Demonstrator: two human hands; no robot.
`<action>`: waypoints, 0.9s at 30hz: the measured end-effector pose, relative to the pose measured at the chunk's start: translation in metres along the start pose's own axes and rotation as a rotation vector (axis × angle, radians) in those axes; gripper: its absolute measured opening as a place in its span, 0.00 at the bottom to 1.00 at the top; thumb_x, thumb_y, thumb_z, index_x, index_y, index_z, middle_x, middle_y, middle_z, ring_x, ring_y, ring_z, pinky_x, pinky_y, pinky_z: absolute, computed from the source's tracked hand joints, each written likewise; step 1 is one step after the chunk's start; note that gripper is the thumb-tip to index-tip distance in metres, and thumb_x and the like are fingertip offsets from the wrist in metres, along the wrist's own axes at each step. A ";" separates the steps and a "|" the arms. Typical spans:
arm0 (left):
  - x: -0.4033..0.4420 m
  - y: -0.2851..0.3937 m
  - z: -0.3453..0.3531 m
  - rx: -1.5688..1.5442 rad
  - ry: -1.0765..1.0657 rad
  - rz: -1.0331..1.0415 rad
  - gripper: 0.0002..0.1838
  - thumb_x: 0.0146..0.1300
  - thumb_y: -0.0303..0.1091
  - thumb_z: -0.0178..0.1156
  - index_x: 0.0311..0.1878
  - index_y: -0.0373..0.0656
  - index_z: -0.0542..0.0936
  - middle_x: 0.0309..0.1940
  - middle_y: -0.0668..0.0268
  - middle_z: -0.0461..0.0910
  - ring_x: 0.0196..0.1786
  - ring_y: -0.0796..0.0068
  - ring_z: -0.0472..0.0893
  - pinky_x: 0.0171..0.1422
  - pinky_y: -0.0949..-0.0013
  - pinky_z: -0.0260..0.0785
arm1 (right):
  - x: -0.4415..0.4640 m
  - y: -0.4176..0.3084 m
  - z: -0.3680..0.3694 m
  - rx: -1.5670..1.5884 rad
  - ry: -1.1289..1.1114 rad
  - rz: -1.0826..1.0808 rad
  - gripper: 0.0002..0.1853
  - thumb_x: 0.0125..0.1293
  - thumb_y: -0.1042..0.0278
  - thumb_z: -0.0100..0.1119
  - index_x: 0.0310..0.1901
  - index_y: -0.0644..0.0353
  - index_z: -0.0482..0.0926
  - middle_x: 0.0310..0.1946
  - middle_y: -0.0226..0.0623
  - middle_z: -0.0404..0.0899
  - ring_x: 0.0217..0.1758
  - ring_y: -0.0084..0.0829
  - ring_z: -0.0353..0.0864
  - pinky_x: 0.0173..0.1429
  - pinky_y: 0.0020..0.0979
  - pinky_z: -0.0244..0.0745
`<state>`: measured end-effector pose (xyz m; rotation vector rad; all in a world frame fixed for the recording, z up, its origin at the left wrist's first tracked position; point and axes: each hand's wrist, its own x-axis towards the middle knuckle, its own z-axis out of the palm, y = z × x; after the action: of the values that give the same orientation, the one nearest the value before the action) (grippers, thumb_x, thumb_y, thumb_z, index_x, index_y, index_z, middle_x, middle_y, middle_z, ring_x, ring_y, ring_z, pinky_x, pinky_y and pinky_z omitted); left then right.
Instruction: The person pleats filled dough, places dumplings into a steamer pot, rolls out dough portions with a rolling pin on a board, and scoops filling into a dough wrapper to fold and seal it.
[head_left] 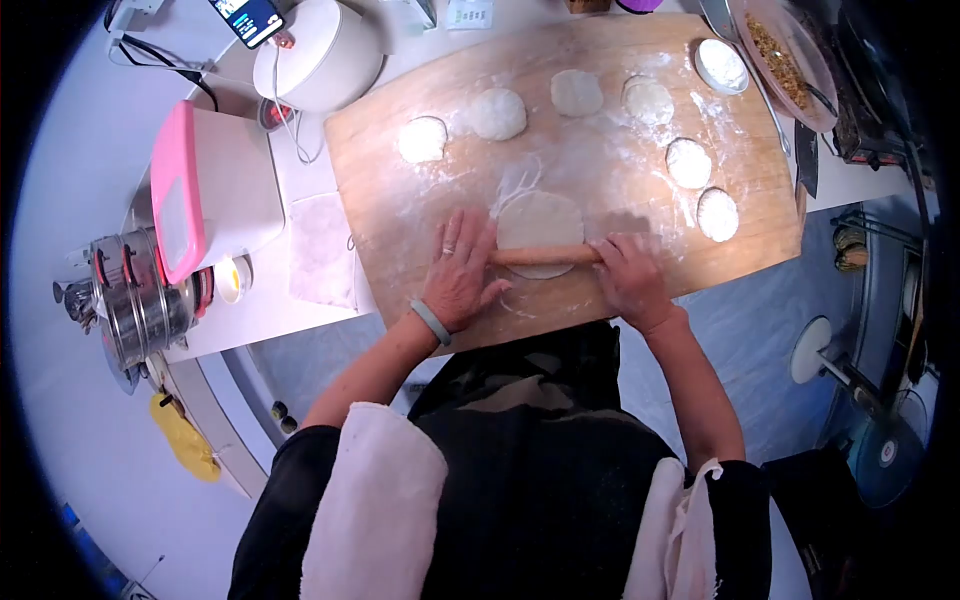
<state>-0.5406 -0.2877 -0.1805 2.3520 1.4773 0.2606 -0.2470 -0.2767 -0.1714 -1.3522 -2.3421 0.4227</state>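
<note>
A wooden rolling pin (545,256) lies crosswise over the lower part of a flat round of dough (540,218) on a floured wooden board (420,215). My left hand (460,272), with a ring and a pale bracelet, rests flat over the pin's left end, fingers stretched forward and thumb apart. At the other end, my right hand (634,278) is bent over the pin, its fingers partly hidden. Several smaller dough rounds curve around the board, among them a floured one (718,214) at the right and another (423,139) at the left.
A small bowl of flour (721,67) sits at the board's upper right, beside a large bowl of filling (775,65). A cleaver (806,160) lies right of the board. On the left are a pink-lidded bin (230,185), a cloth (322,250) and a white pot (325,60).
</note>
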 end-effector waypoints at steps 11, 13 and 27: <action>0.077 -0.011 -0.006 0.054 -0.003 0.026 0.47 0.61 0.54 0.58 0.74 0.33 0.52 0.75 0.43 0.48 0.79 0.45 0.45 0.80 0.47 0.35 | 0.037 0.038 0.002 -0.027 0.038 0.115 0.20 0.62 0.66 0.59 0.56 0.56 0.76 0.46 0.42 0.75 0.51 0.45 0.72 0.59 0.48 0.64; 0.072 -0.009 -0.005 0.038 -0.031 0.033 0.48 0.61 0.54 0.59 0.74 0.33 0.52 0.75 0.44 0.48 0.79 0.45 0.46 0.80 0.48 0.35 | 0.034 0.035 -0.001 -0.047 0.018 0.131 0.20 0.62 0.66 0.59 0.56 0.56 0.76 0.46 0.41 0.75 0.51 0.45 0.73 0.58 0.48 0.65; 0.036 -0.003 -0.003 0.020 -0.063 0.072 0.44 0.62 0.48 0.60 0.74 0.35 0.54 0.75 0.47 0.51 0.79 0.48 0.48 0.80 0.45 0.32 | 0.016 0.016 -0.010 0.207 -0.114 0.235 0.14 0.66 0.64 0.57 0.50 0.58 0.78 0.45 0.44 0.77 0.46 0.50 0.79 0.51 0.49 0.73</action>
<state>-0.5285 -0.2538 -0.1805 2.4094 1.3742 0.1884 -0.2372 -0.2543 -0.1672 -1.5404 -2.1615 0.8081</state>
